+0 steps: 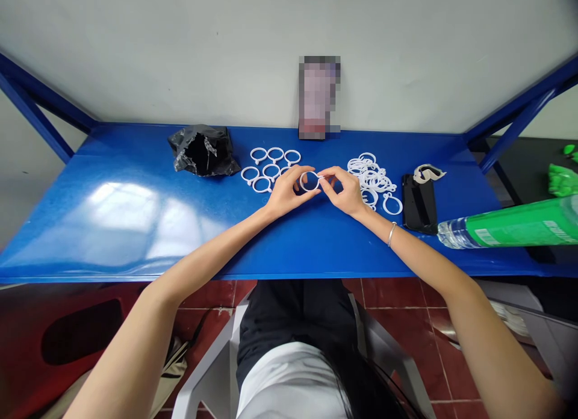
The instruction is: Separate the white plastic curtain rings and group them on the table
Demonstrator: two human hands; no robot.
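Observation:
A white curtain ring (pixel 309 191) with a small tab is held between my two hands, above the middle of the blue table. My left hand (pixel 287 190) grips its left side between thumb and fingers. At the right side, the thumb and forefinger of my right hand (pixel 344 191) pinch the ring at its small tab. Several more white rings (pixel 262 191) lie spread out singly just beyond and left of my left hand, some partly covered by it. To the right of my right hand is a loose, overlapping pile of white rings (pixel 374 179), with one ring (pixel 392 212) lying apart.
A crumpled black plastic bag (pixel 203 151) sits open at the back left of the blue table (pixel 198 226). A pixelated upright object (pixel 316 100) leans on the wall. Right of the pile are a black phone (pixel 418 205), a white strap-like item (pixel 428 174) and a green-labelled bottle (pixel 510 226).

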